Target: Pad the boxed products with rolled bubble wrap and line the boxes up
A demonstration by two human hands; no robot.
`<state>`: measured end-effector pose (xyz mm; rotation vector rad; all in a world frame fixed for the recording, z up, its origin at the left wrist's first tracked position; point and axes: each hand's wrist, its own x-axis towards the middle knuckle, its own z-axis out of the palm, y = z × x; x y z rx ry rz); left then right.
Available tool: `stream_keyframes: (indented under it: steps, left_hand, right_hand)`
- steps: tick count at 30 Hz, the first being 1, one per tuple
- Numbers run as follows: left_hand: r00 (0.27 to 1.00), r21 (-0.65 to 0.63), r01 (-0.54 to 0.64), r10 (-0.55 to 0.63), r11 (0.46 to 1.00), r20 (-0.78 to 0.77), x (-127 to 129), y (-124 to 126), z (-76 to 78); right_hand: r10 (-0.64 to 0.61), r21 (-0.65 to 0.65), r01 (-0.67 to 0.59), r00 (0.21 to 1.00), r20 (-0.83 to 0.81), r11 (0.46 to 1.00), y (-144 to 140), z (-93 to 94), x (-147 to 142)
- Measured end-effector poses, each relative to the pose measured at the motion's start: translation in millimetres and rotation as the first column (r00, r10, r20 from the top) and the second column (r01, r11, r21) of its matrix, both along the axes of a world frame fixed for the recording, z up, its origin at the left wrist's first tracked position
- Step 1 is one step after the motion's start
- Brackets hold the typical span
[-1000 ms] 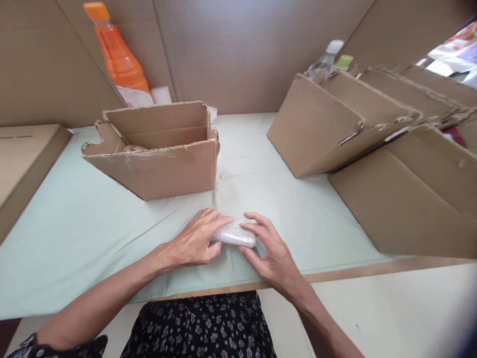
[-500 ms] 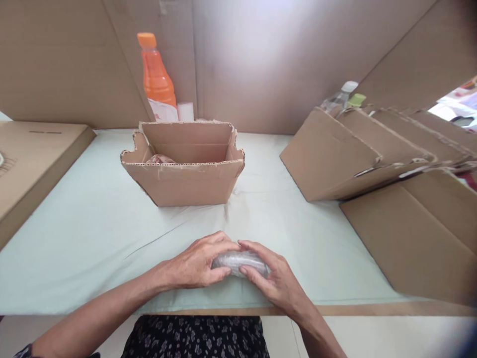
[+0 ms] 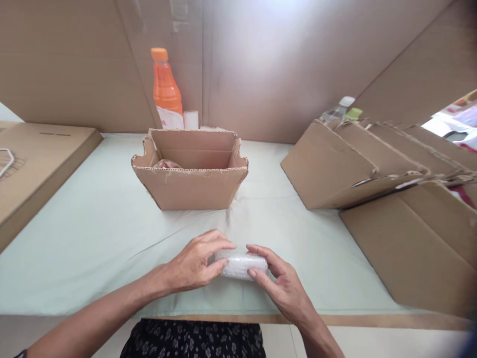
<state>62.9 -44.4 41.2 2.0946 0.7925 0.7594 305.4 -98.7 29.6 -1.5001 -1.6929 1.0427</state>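
- Pale green table cover (image 3: 93,238), cardboard walls behind.
- Bubble-wrapped bundle (image 3: 240,265) lies near edge, long axis left-right.
- Left hand (image 3: 194,266) and right hand (image 3: 279,288) each pinch one end, fingers curled.
- Open carton (image 3: 190,186) sits straight beyond.

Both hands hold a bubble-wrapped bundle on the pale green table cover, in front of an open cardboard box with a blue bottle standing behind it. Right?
Not quite. In the head view the bottle behind the open cardboard box is orange, not blue. The rest holds: left hand and right hand grip the bubble-wrapped bundle on the pale green table cover.
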Motion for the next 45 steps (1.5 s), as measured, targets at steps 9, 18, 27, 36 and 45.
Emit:
stream_keyframes:
  steps: [9, 18, 27, 36, 45]
  left_hand:
    - [0.805, 0.735, -0.491, 0.567, 0.468, 0.176, -24.0, 71.5, 61.8]
    - [0.776, 0.842, -0.401, 0.623, 0.362, 0.102, -34.6, 64.9, 57.5]
    - [0.809, 0.813, -0.427, 0.569, 0.395, 0.149, -38.6, 39.0, 43.5]
    - [0.823, 0.79, -0.44, 0.544, 0.426, 0.165, -38.9, 34.6, 36.3]
    - [0.812, 0.754, -0.484, 0.55, 0.444, 0.197, -40.3, 38.2, 30.1]
  right_hand:
    - [-0.09, 0.048, 0.089, 0.996, 0.013, 0.995, -2.4, 2.8, 5.8]
    - [-0.171, 0.179, 0.158, 0.984, 0.058, 0.971, 0.8, 20.4, 27.7]
    - [-0.457, 0.536, 0.434, 0.884, -0.098, 0.724, 35.4, 129.2, -8.2]
    - [-0.089, 0.598, -0.312, 0.834, 0.545, 0.738, 151.6, 153.8, -50.1]
    - [0.036, 0.285, -0.549, 0.501, 0.865, 0.786, 226.8, 136.9, -134.5]
